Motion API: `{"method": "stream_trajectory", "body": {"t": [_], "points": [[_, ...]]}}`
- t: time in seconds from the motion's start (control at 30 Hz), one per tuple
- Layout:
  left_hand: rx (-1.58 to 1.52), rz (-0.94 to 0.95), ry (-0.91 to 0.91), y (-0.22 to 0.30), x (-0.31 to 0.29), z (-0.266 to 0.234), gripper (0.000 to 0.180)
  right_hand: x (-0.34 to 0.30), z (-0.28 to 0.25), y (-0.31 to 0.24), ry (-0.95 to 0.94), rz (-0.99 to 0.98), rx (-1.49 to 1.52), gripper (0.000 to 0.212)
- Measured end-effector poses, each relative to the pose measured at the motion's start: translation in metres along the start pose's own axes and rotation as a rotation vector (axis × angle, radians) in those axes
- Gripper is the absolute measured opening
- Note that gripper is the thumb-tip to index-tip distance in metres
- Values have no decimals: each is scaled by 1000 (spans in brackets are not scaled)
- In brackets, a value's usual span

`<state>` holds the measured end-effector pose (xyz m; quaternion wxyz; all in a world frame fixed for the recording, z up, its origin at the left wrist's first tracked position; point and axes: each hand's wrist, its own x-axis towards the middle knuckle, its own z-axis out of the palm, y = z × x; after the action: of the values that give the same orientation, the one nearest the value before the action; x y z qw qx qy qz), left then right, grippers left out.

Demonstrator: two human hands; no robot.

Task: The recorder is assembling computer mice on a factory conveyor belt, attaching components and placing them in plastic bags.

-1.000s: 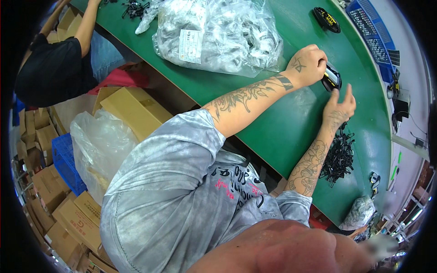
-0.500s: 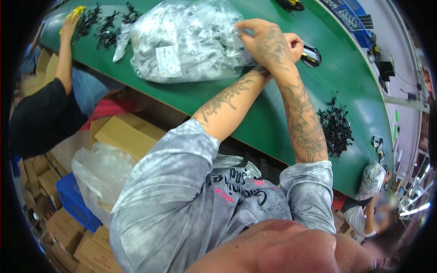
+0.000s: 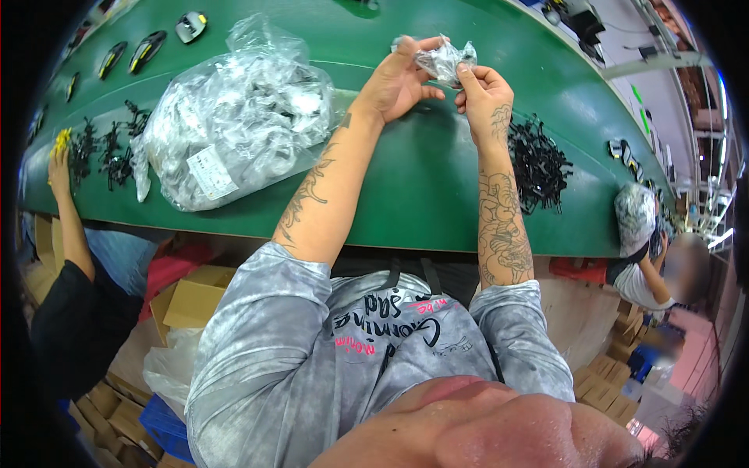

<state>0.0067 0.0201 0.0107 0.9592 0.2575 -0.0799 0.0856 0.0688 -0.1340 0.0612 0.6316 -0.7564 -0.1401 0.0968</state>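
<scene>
A small crumpled clear plastic bag [image 3: 446,64] with something silvery-grey in it is held above the green table. My right hand [image 3: 485,95] pinches its right side between thumb and fingers. At its left end my left hand [image 3: 396,84] grips the plastic near the thumb and forefinger, while the lower fingers stick out. What is inside the bag I cannot make out. To the left of my left forearm lies a big clear bag [image 3: 250,117] full of similar wrapped pieces, with a white label [image 3: 211,172] on it.
A pile of small black parts [image 3: 538,165] lies right of my right forearm, on the green table [image 3: 421,203]. More black parts [image 3: 117,148] lie at the left, near a co-worker's yellow-tipped hand [image 3: 60,156]. Black-and-yellow devices [image 3: 147,51] stand along the far side. Cardboard boxes [image 3: 199,296] are below.
My hands, crossed beside the big bag before, have come apart and now hold a small plastic bag between them. The view has turned, so the big bag sits further left and lower.
</scene>
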Motion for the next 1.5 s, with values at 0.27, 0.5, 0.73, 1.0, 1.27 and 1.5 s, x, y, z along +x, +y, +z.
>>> {"method": "stream_trajectory", "body": {"t": [0.27,0.5,0.73,1.0,1.27,1.5], "points": [[97,30,142,-30,5,-8,15,-39,-46,26,63,-102,167,14],[222,46,187,-19,4,-5,9,-52,-38,-21,49,-44,86,20],[647,-11,20,-20,3,6,19,-8,-38,2,-225,-188,-4,41],[399,164,372,-28,5,0,27,-12,-44,20,-358,14,86,36],[519,-2,184,-27,10,-5,21,8,-72,18,-76,-305,172,27],[391,-93,75,-31,15,-11,25,-22,-60,5,-308,-158,-354,27]]}}
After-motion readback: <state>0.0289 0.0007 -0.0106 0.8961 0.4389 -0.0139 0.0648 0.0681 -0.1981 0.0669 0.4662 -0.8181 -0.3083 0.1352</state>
